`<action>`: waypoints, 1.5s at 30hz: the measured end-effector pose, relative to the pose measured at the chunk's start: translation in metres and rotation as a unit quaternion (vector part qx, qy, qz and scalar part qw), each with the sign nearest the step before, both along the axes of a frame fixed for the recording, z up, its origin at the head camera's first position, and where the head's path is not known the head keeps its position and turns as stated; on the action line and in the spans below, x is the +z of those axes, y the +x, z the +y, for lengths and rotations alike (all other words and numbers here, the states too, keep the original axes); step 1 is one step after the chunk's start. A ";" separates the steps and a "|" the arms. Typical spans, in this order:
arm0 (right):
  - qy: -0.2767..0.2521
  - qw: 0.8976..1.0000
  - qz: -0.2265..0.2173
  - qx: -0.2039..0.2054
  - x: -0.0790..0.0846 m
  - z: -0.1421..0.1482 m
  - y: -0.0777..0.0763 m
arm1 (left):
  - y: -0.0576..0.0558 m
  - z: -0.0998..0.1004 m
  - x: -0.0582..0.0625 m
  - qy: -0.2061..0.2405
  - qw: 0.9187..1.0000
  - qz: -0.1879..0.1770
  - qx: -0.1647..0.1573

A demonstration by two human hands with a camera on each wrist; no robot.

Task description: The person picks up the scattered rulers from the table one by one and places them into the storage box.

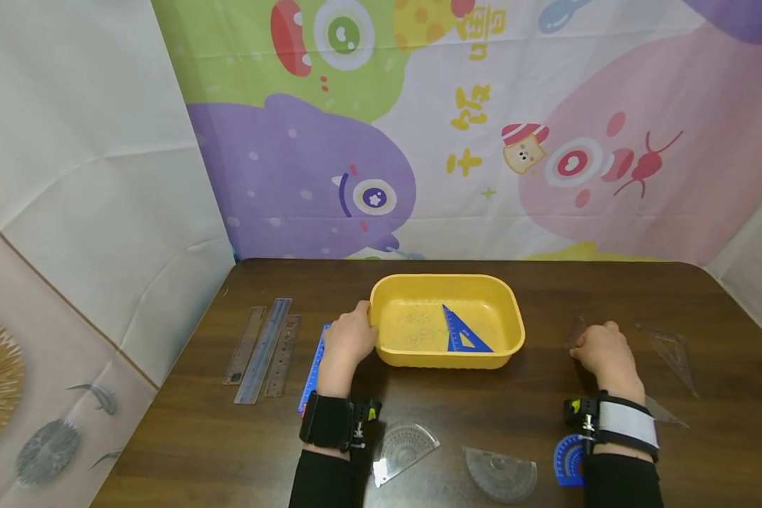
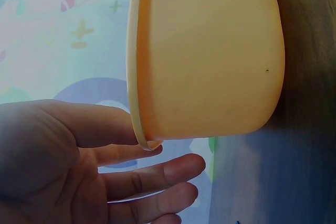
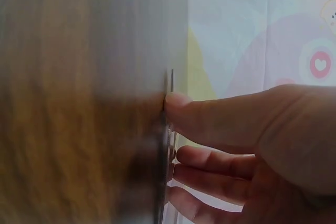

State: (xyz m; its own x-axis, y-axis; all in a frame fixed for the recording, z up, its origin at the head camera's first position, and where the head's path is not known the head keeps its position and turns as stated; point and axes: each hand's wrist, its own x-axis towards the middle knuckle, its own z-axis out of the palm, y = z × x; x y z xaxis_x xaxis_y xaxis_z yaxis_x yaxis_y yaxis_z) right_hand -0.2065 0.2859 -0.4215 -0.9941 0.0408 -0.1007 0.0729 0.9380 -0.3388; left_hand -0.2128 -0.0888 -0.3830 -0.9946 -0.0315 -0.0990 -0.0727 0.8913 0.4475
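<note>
Gap between tub [image 1: 444,360] and right fingers [image 1: 582,343]

Head: high, set back, facing forward and down over counter [image 1: 444,395] to cloth [image 1: 457,204]. Left wrist: close, sideways, on tub [image 2: 210,61]. Right wrist: skims counter, sideways, close. All share cloth; head, left wrist share tub.

"We count one yellow plastic basin [image 1: 446,359], three clear straight rulers [image 1: 263,351], one blue straight ruler [image 1: 313,368]."

"Also two clear half-round protractors [image 1: 500,474], one blue protractor [image 1: 569,478], one blue triangular set square [image 1: 455,333], at least two clear set squares [image 1: 684,356]."
</note>
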 end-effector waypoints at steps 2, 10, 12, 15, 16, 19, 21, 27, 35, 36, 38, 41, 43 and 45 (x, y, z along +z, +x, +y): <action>0.001 1.000 -0.006 0.002 0.001 -0.001 0.000 | 0.000 0.000 0.000 0.001 1.000 0.001 -0.001; -0.032 0.998 0.046 0.004 0.003 -0.005 -0.002 | 0.000 0.000 0.000 0.002 1.000 0.001 -0.002; -0.047 0.997 0.062 -0.002 0.005 -0.007 -0.003 | 0.000 0.000 0.000 0.001 1.000 0.001 -0.002; -0.069 0.994 0.087 -0.009 0.009 -0.013 -0.003 | 0.000 0.000 0.000 0.000 1.000 -0.001 -0.001; -0.075 0.992 0.099 -0.009 0.011 -0.015 -0.004 | 0.000 0.000 0.000 0.000 1.000 -0.001 0.000; -0.092 0.987 0.130 -0.005 0.017 -0.024 -0.005 | 0.000 0.000 -0.001 0.001 1.000 -0.004 0.002; -0.105 0.984 0.147 0.004 0.021 -0.030 -0.007 | 0.000 0.000 -0.001 0.002 1.000 -0.005 0.005; -0.124 0.977 0.166 0.055 0.031 -0.049 -0.010 | 0.000 0.001 -0.001 0.001 1.000 -0.003 0.003; -0.140 0.971 0.159 0.111 0.042 -0.069 -0.008 | 0.000 0.000 0.001 -0.007 1.000 -0.007 0.001; -0.145 0.969 0.160 0.120 0.043 -0.073 -0.008 | 0.000 0.000 0.001 -0.006 1.000 -0.007 0.000; -0.152 0.966 0.157 0.138 0.045 -0.079 -0.008 | 0.000 0.000 0.001 -0.007 1.000 -0.008 0.000; -0.154 0.965 0.143 0.159 0.045 -0.091 -0.008 | 0.000 0.000 0.001 -0.007 1.000 -0.008 0.000; -0.146 0.966 0.131 0.171 0.044 -0.099 -0.008 | 0.001 0.000 0.001 -0.006 1.000 -0.009 0.000; -0.137 0.965 0.122 0.187 0.043 -0.107 -0.008 | 0.001 0.000 0.001 -0.004 1.000 -0.008 0.000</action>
